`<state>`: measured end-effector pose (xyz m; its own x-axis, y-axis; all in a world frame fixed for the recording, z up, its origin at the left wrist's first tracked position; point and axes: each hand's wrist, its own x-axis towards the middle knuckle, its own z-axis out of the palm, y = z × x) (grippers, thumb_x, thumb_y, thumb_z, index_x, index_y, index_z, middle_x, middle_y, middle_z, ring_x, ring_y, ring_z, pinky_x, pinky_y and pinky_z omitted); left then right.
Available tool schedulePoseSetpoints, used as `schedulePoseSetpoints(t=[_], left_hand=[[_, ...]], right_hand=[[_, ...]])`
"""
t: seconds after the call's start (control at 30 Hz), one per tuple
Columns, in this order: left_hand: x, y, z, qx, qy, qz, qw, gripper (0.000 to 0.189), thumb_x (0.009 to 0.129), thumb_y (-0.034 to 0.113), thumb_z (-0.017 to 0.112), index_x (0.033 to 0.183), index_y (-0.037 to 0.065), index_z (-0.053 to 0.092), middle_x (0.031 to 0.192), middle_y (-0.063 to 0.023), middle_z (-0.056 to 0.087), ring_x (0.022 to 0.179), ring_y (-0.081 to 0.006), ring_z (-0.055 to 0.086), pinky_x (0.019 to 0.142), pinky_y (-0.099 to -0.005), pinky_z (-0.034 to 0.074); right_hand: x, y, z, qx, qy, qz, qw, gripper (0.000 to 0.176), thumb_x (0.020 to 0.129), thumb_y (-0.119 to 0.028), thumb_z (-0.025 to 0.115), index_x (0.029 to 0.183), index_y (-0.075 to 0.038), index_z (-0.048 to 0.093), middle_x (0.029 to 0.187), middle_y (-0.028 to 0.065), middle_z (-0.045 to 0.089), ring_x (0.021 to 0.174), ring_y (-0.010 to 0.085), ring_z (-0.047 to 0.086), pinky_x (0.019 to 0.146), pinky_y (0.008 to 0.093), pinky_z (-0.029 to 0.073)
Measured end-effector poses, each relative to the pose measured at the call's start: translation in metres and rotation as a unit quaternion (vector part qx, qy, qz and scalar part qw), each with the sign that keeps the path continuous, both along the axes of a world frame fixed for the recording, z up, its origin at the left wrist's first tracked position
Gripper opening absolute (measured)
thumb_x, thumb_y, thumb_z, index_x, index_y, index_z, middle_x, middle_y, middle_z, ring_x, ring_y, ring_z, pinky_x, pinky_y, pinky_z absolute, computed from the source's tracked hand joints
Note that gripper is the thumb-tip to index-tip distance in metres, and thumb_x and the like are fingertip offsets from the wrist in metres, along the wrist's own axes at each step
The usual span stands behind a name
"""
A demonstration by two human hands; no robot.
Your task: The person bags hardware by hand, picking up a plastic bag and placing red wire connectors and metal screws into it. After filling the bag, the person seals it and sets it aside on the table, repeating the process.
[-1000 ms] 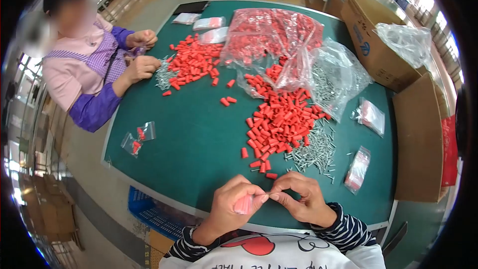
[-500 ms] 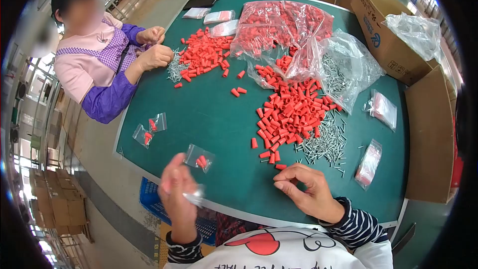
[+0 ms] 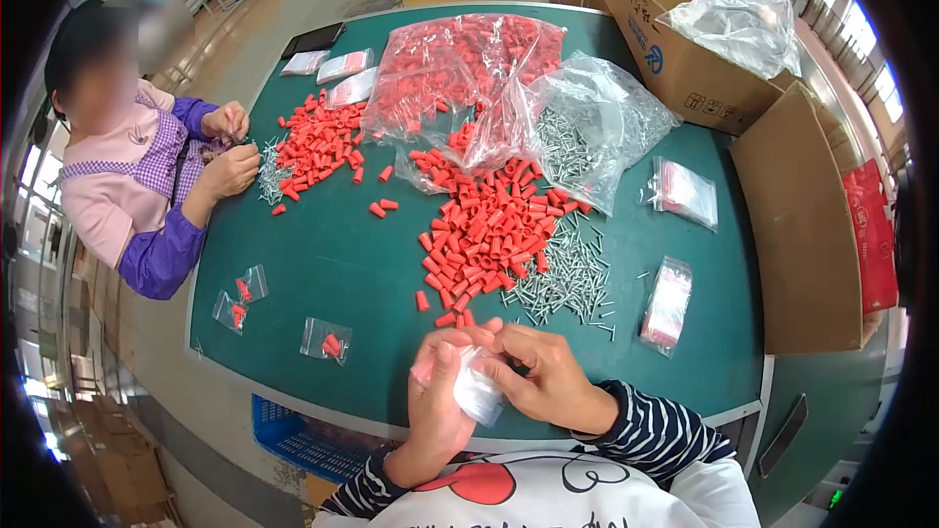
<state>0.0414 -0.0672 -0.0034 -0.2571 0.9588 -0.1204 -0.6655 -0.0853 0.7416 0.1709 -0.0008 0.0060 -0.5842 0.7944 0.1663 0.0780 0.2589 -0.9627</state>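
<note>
Green table point(image 3: 323, 235) spreads beyond those fingers. Left hand point(image 3: 435, 420) and right hand point(image 3: 558, 381) both pinch clear bags point(image 3: 477, 393); light pressure near the edge should prevent creasing.

place: workshop floor
bench point(image 3: 323, 264): green-topped, co-worker point(image 3: 127, 156) at its side
boxes point(image 3: 685, 49): bench's edge
</note>
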Motion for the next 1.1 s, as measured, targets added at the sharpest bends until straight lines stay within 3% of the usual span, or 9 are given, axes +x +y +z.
schedulePoseSetpoints(t=[0.1,0.17,0.23,0.3,0.4,0.53,0.73,0.83,1.1], left_hand=[[-0.003,0.007,0.003,-0.027,-0.029,0.046,0.998,0.026,0.100,0.033,0.055,0.104,0.008,0.054,0.105,-0.0103,0.061,0.113,-0.0270,0.058,0.099,-0.0450,0.047],[-0.012,0.011,0.003,-0.041,-0.047,0.107,0.992,0.025,0.100,0.031,0.055,0.105,0.007,0.054,0.103,-0.0094,0.061,0.102,-0.0237,0.062,0.090,-0.0386,0.052],[-0.028,0.008,0.003,-0.049,0.032,0.069,0.996,0.026,0.100,0.029,0.055,0.107,0.005,0.054,0.100,-0.0078,0.060,0.089,-0.0191,0.062,0.078,-0.0311,0.051],[-0.038,0.002,0.004,-0.066,0.075,0.017,0.995,0.028,0.096,0.022,0.062,0.114,0.000,0.058,0.096,-0.0056,0.059,0.073,-0.0112,0.057,0.062,-0.0206,0.045],[-0.037,0.000,0.016,-0.089,0.283,-0.087,0.951,0.027,0.090,0.009,0.069,0.115,-0.001,0.065,0.087,-0.0025,0.058,0.079,-0.0083,0.056,0.071,-0.0221,0.047],[-0.038,0.004,0.011,-0.067,0.277,-0.080,0.955,0.022,0.084,0.002,0.074,0.105,-0.003,0.070,0.090,-0.0053,0.064,0.084,-0.0105,0.059,0.075,-0.0229,0.048],[-0.043,0.002,0.003,-0.009,0.392,-0.077,0.916,0.012,0.082,0.002,0.075,0.093,0.000,0.073,0.085,-0.0078,0.065,0.079,-0.0135,0.062,0.073,-0.0249,0.049],[-0.039,0.002,0.003,-0.001,0.421,-0.023,0.907,0.012,0.078,0.000,0.079,0.088,0.001,0.072,0.082,-0.0065,0.064,0.074,-0.0131,0.060,0.068,-0.0256,0.049],[-0.033,0.003,0.005,0.037,0.533,0.020,0.845,0.023,0.068,-0.001,0.085,0.077,0.003,0.065,0.078,-0.0059,0.059,0.069,-0.0132,0.056,0.061,-0.0262,0.045]], right_hand=[[-0.001,0.001,-0.008,0.029,0.025,-0.023,0.999,0.012,0.087,-0.007,0.070,0.094,0.002,0.065,0.073,0.0084,0.060,0.061,0.0162,0.056,0.054,0.0286,0.045],[0.002,0.002,-0.001,-0.088,0.034,-0.030,0.995,0.012,0.090,-0.009,0.068,0.095,0.002,0.066,0.073,0.0048,0.062,0.061,0.0103,0.055,0.054,0.0257,0.044],[0.005,0.005,0.006,-0.188,0.043,-0.030,0.981,0.015,0.093,-0.013,0.067,0.096,0.002,0.066,0.074,-0.0008,0.063,0.062,0.0017,0.051,0.053,0.0205,0.042],[0.009,0.008,0.007,-0.175,0.031,-0.023,0.984,0.014,0.092,-0.013,0.068,0.094,0.001,0.066,0.073,-0.0010,0.062,0.062,0.0019,0.051,0.053,0.0201,0.042],[0.012,0.009,0.008,-0.190,0.022,-0.009,0.981,0.013,0.090,-0.012,0.071,0.091,0.000,0.066,0.075,-0.0020,0.062,0.064,0.0031,0.052,0.056,0.0201,0.042],[0.015,0.009,0.007,-0.149,0.022,0.018,0.988,0.013,0.089,-0.011,0.071,0.090,0.000,0.064,0.070,-0.0038,0.058,0.062,0.0019,0.049,0.054,0.0197,0.040],[0.016,0.013,0.010,-0.124,-0.001,0.023,0.992,0.013,0.087,-0.010,0.072,0.092,0.000,0.065,0.079,0.0015,0.060,0.068,0.0069,0.055,0.058,0.0219,0.044],[0.013,0.012,0.012,-0.029,0.010,-0.061,0.998,0.012,0.087,-0.009,0.071,0.092,0.000,0.066,0.084,0.0054,0.061,0.070,0.0101,0.057,0.061,0.0244,0.046],[0.015,0.010,0.013,-0.053,-0.004,0.025,0.998,0.011,0.088,-0.008,0.070,0.093,0.001,0.067,0.081,0.0064,0.060,0.068,0.0123,0.057,0.060,0.0264,0.047]])
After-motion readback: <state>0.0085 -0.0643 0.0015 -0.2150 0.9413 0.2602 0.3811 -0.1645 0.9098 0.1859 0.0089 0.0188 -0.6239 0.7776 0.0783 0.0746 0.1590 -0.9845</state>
